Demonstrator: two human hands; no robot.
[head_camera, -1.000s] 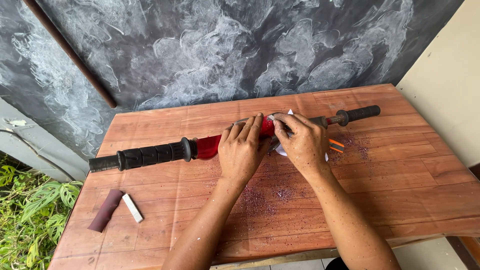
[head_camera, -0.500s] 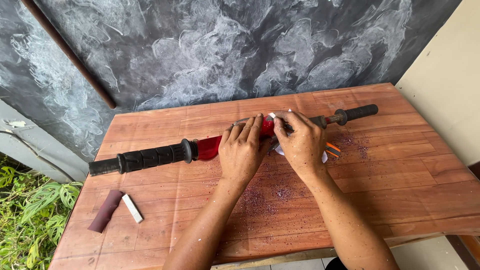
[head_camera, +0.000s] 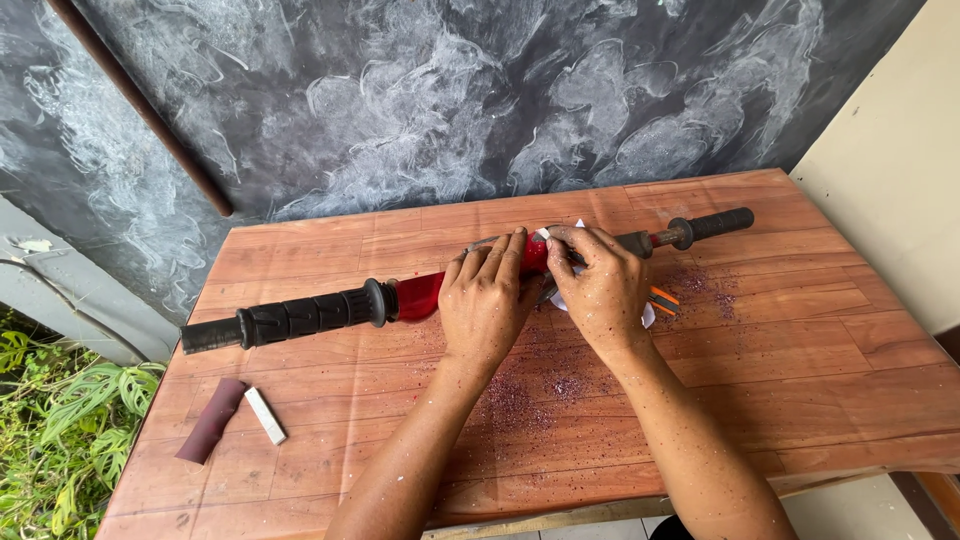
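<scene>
Left hand (head_camera: 487, 305) lies flat over the middle of the long red bar with black ribbed rubber handles (head_camera: 415, 296), fingers pressed together, likely pinning it to the reddish wooden bench (head_camera: 800, 340) so it won't roll. Right hand (head_camera: 598, 290) sits just beside that grip, fingertips pinching something small at the bar's top; what exactly, I cannot tell. White paper (head_camera: 648, 316) peeks from under it. Well off the left grip: a maroon sanding block (head_camera: 210, 421) and white stick (head_camera: 265, 415)
</scene>
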